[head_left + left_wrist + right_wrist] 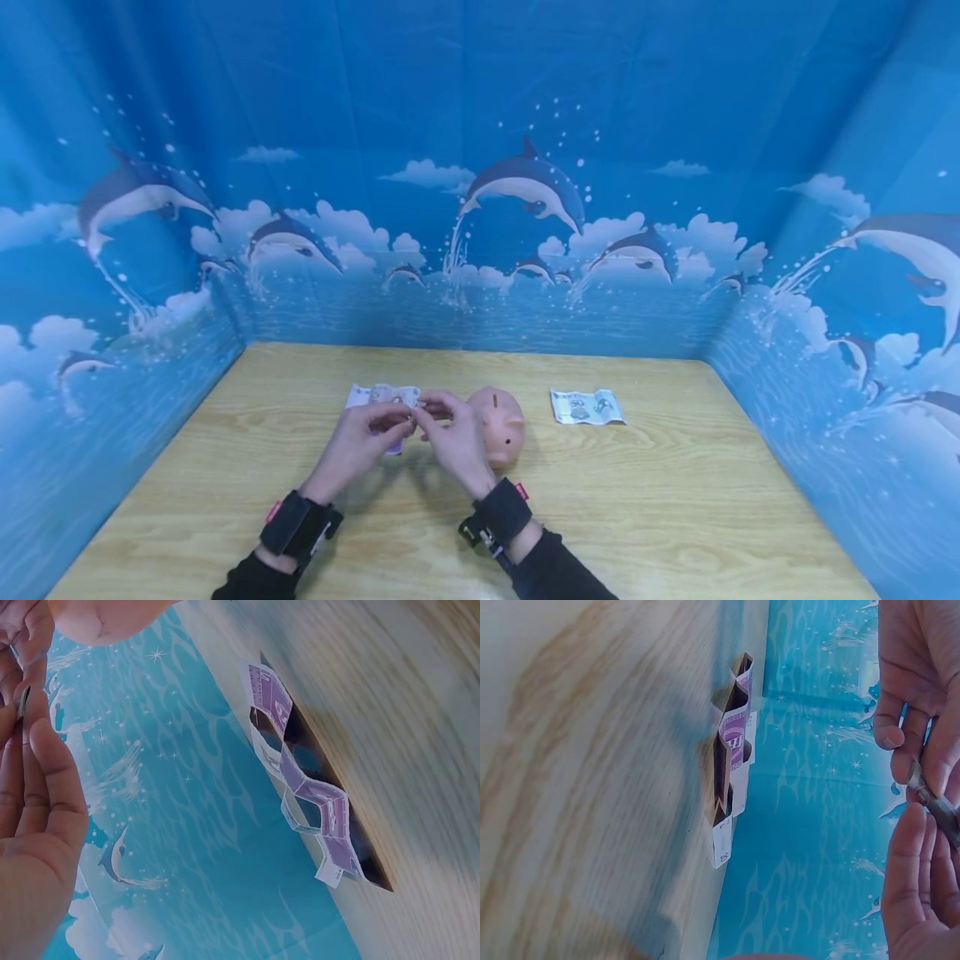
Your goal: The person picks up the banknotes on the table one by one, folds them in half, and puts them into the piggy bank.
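Observation:
Both hands meet at mid-table, left of a pink piggy bank (pixel 501 429) with a slot in its top. Between the fingertips of my left hand (pixel 367 442) and right hand (pixel 456 433) is a small, narrow, greyish folded banknote (pixel 934 806), pinched from both sides. Edge-on, the folded banknote (pixel 25 703) shows as a thin dark strip in the left wrist view. Just behind the hands lie creased purple and white banknotes (pixel 382 395), partly hidden by the fingers; these zigzag-creased banknotes (pixel 334 810) stand up off the wood in the left wrist view.
A greenish-white creased banknote (pixel 587 407) lies flat to the right of the piggy bank. The wood-grain table (pixel 675 517) is bounded at the back and sides by a blue dolphin-print curtain (pixel 465 317). Black straps (pixel 504 510) sit on both wrists.

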The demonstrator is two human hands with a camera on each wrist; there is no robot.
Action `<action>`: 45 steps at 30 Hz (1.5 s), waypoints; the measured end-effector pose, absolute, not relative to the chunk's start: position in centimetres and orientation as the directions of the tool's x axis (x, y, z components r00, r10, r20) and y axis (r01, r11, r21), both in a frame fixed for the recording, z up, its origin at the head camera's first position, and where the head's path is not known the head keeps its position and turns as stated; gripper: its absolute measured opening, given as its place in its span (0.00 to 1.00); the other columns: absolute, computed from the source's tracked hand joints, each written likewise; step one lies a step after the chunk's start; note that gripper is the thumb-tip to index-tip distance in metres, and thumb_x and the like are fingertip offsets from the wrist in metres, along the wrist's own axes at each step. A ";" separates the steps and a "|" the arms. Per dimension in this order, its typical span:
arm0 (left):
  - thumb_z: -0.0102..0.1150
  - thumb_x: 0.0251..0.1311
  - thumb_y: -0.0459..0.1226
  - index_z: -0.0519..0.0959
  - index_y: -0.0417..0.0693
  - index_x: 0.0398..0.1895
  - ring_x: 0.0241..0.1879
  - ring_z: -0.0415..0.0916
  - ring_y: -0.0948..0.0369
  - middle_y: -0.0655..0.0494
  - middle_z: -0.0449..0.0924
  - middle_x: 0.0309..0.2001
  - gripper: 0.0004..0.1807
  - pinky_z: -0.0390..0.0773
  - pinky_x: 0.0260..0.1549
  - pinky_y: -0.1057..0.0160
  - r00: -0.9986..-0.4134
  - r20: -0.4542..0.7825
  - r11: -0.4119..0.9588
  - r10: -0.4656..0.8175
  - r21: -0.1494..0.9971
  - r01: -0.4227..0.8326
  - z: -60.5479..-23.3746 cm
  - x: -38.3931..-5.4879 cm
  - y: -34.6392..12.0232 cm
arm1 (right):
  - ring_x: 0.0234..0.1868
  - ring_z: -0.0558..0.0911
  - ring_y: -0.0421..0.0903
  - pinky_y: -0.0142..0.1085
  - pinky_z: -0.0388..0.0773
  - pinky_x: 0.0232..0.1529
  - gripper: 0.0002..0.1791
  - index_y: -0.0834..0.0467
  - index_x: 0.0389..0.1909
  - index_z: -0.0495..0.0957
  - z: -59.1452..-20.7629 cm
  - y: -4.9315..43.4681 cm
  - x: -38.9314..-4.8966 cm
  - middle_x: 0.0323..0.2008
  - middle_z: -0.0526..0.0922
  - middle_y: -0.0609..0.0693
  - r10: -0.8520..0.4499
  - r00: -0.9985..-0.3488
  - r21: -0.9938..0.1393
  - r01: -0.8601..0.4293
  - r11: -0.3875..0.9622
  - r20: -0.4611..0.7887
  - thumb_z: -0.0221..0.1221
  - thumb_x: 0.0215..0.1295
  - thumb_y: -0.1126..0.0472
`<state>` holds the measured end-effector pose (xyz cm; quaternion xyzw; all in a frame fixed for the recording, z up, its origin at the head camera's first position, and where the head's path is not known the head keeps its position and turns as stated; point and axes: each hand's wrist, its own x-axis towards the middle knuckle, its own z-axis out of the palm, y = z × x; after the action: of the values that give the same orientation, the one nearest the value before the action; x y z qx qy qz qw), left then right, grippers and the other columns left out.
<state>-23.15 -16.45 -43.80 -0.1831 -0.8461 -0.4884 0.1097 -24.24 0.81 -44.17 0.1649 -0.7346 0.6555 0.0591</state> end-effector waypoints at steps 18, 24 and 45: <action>0.69 0.57 0.38 0.87 0.53 0.39 0.36 0.83 0.66 0.57 0.88 0.38 0.07 0.83 0.36 0.69 -0.909 0.376 0.428 0.179 0.802 0.416 -43.8 -23.1 -16.6 | 0.37 0.84 0.57 0.38 0.86 0.31 0.09 0.68 0.46 0.75 -42.3 0.8 -23.0 0.38 0.83 0.64 -0.174 -0.948 -0.958 -0.280 0.065 0.266 0.56 0.69 0.68; 0.69 0.56 0.37 0.87 0.51 0.39 0.33 0.84 0.59 0.56 0.88 0.37 0.08 0.85 0.30 0.66 -0.906 0.375 0.411 0.195 0.808 0.423 -43.9 -23.2 -16.6 | 0.37 0.83 0.59 0.47 0.86 0.36 0.09 0.71 0.45 0.74 -41.2 1.0 -22.4 0.38 0.81 0.67 -0.168 -0.950 -0.961 -0.275 0.040 0.264 0.55 0.69 0.70; 0.68 0.57 0.31 0.83 0.48 0.45 0.38 0.86 0.61 0.52 0.88 0.40 0.13 0.84 0.35 0.69 -0.843 0.481 0.452 0.240 0.713 0.535 -44.0 -23.2 -16.5 | 0.41 0.86 0.55 0.35 0.86 0.36 0.19 0.68 0.55 0.78 -43.6 0.8 -24.3 0.46 0.84 0.63 -0.173 -0.951 -0.966 -0.260 -0.008 0.257 0.63 0.64 0.67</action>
<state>-23.16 -16.45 -43.99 -0.2313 -0.8375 -0.4693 0.1575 -24.34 0.77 -43.63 0.1538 -0.7036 0.6930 0.0313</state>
